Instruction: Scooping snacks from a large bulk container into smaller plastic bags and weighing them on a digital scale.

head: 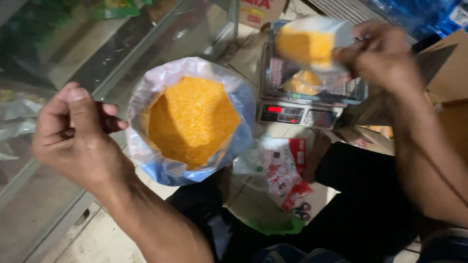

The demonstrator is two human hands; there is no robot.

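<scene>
On the far left there's a glass display case [97, 63], its pane running along the left side of the scene, and just in front of it the left hand [73, 134] comes up curled tight into a fist, thumb laid over the top, fingers folded round something dark and slim that barely peeks out on the right; what it is, I cannot tell. Right beside that fist sits the big open plastic sack [146, 92], its rim rolled back, loaded with fine orange-yellow grain [192, 119] that fills the middle of the view. Below it, near us, the person's dark trousers [360, 195], and on the tiled floor [102, 241] a crumpled red-and-white wrapper [285, 173] lies between the knees. Moving right and farther away, a digital weighing scale [302, 114] shows a red lit display, with a small mound of the same orange grain on its metal pan. Above the pan, the right hand [382, 58] pinches the top of a small clear bag [309, 44] packed with orange grain, fingers closed around the plastic, the bag blurred and held in the air over the scale. Cardboard boxes [451, 73] stand at the far right.
</scene>
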